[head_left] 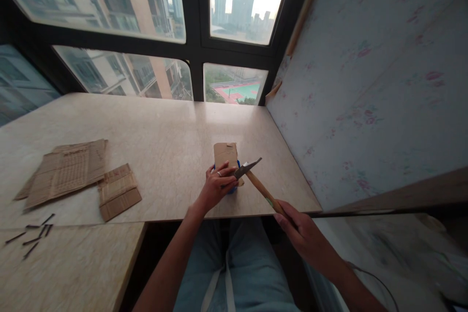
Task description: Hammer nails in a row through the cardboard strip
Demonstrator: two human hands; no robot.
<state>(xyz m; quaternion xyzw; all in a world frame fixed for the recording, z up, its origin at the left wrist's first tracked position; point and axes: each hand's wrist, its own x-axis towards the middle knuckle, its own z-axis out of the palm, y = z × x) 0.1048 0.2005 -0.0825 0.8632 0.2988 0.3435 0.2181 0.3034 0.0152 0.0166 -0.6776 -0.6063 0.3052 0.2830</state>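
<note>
My right hand (298, 226) is closed round the wooden handle of a hammer (261, 186), whose metal head tilts up to the right. That head is at the fingertips of my left hand (218, 184), which wears a ring. The left fingers are bent together over a small piece of cardboard (224, 152). Any small thing pinched between them is hidden by the fingers and the hammer head. Blue edges of an object (239, 163) show beside and beneath the cardboard; its kind is mostly covered.
Flat cardboard sheets (69, 168) and a folded cardboard piece (119, 190) lie on the left of the stone-patterned counter (164, 146). Several dark nails (36, 229) are scattered at its lower left. A window stands behind; a flower-patterned panel (365, 83) borders the right.
</note>
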